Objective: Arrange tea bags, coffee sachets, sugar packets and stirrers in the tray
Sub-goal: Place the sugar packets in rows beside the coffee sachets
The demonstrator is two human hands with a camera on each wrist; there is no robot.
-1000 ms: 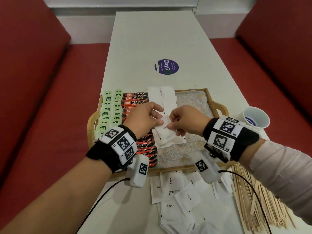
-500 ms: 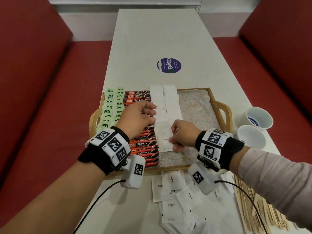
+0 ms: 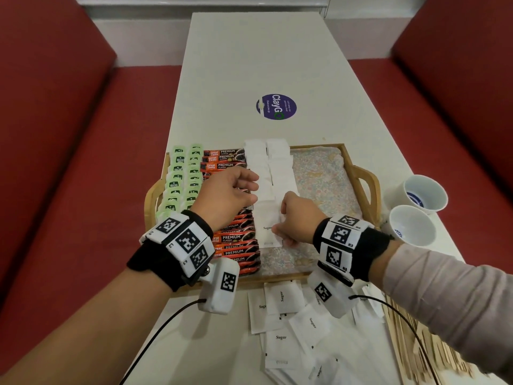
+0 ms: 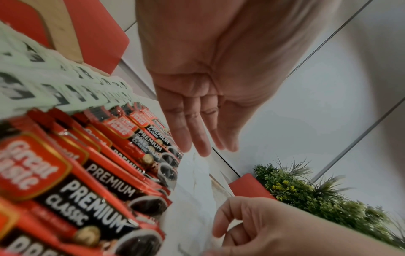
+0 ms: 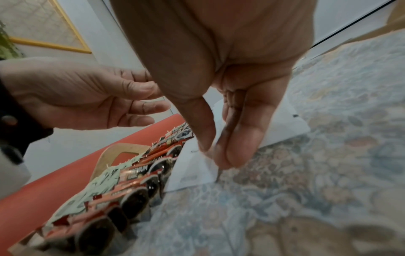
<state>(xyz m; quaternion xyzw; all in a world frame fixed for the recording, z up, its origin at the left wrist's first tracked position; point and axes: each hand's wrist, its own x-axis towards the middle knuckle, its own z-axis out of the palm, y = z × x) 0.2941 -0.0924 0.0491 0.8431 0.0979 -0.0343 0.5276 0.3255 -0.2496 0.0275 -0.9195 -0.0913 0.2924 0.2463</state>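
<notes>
A wooden tray [image 3: 366, 187] holds green tea bags [image 3: 177, 179] at the left, then red coffee sachets [image 3: 233, 240], then two columns of white sugar packets [image 3: 266, 162] on a floral liner. My right hand [image 3: 277, 229] pinches one sugar packet [image 3: 266, 232] by its right edge, low over the liner beside the sachets; the right wrist view shows thumb and fingers [image 5: 241, 138] on that packet [image 5: 192, 169]. My left hand [image 3: 254, 190] hovers over the coffee sachets with relaxed fingers, holding nothing; its straight fingers [image 4: 197, 135] show above the sachets [image 4: 87, 190].
Loose sugar packets [image 3: 281, 298] lie on the white table just in front of the tray. A pile of wooden stirrers [image 3: 410, 345] sits at the near right. Two white cups [image 3: 424, 193] [image 3: 410, 226] stand right of the tray. Red benches flank the table.
The sugar packet, held between both hands a second ago, has come down onto the tray in my right hand. My left hand let go and stays over the coffee sachets.
</notes>
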